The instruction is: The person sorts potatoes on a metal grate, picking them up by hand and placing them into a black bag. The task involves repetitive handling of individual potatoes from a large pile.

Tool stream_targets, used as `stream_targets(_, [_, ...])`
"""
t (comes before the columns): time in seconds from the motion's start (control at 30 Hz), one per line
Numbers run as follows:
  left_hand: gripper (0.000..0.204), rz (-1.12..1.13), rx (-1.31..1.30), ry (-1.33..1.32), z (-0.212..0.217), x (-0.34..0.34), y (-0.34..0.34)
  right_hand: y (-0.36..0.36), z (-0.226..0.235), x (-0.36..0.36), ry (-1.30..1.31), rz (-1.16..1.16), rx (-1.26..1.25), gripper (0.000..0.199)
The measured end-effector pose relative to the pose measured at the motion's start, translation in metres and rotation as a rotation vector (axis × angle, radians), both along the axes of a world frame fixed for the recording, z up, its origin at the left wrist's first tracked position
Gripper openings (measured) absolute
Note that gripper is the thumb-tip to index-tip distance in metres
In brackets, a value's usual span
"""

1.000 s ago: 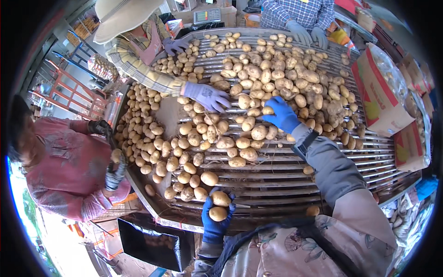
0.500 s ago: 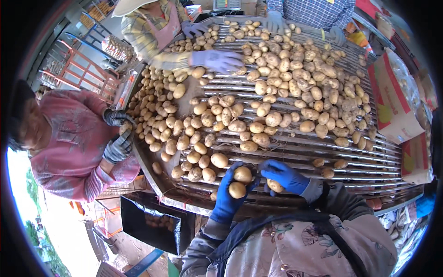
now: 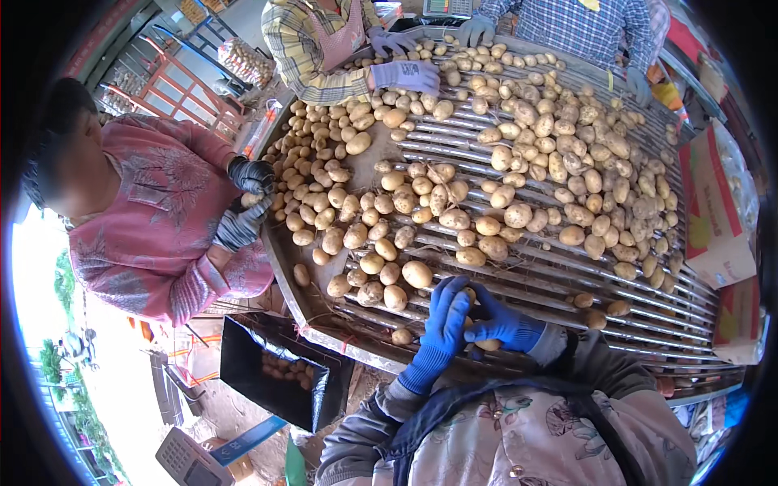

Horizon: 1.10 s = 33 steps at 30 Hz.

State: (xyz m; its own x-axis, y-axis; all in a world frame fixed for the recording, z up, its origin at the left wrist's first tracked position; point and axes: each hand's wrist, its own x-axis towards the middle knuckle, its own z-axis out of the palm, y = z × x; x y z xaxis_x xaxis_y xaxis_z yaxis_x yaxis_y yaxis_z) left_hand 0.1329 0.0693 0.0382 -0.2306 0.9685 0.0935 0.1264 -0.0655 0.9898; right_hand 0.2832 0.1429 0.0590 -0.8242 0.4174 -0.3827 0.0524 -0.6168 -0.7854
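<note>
- Potatoes [image 3: 486,186] cover a slatted metal sorting table [image 3: 519,283], thickest along its far and left parts and thinner toward the near edge.
- Both of the wearer's hands, in blue gloves, meet just above the near edge of the table, close to the body.
- Left hand [image 3: 442,324] lies with its fingers stretched upward and curled around something pale; a bit of potato skin shows at its fingertips, so it seems to hold a potato, mostly hidden by the glove.
- Right hand [image 3: 502,324] is closed, fingers bent inward toward the left hand and touching it; a pale potato [image 3: 489,344] peeps out just under it. Whether this hand grips that potato or only rests on it cannot be told.
- Loose potatoes lie just beside the hands on the slats, one large one [image 3: 417,274] just beyond the left fingertips.
- Below the table's left corner hangs a black bag [image 3: 267,368], open, with small potatoes inside.
- At the left, a person in a pink patterned top [image 3: 154,219] stands at the table with dark gloves [image 3: 247,202] held together at its rim.
- Across the table, a person in a checked shirt [image 3: 312,49] rests a pale purple glove [image 3: 405,75] on the potatoes; another in a blue checked shirt [image 3: 575,28] stands at the far right.
- Cardboard boxes [image 3: 713,211] sit along the right side.
</note>
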Motion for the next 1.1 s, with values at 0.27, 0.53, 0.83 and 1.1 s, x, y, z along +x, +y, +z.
stream_targets(0.27, [0.048, -0.088, -0.209, -0.335, 0.044, -0.004, 0.000, 0.008, 0.002, 0.000, 0.076, 0.015, 0.060, 0.094])
stream_targets(0.53, [0.032, 0.196, -0.113, 0.687, 0.018, -0.140, 0.019, 0.012, 0.022, 0.031, 0.305, -0.053, -0.329, 0.084])
stream_targets(0.83, [0.043, 0.048, -0.240, 0.904, -0.021, -0.171, 0.028, 0.012, 0.028, 0.038, 0.338, -0.115, -0.308, 0.076])
stream_targets(1.1, [0.036, -0.116, -0.394, -0.383, 0.064, -0.044, 0.015, 0.012, 0.021, 0.057, 0.402, -0.231, -0.176, 0.074])
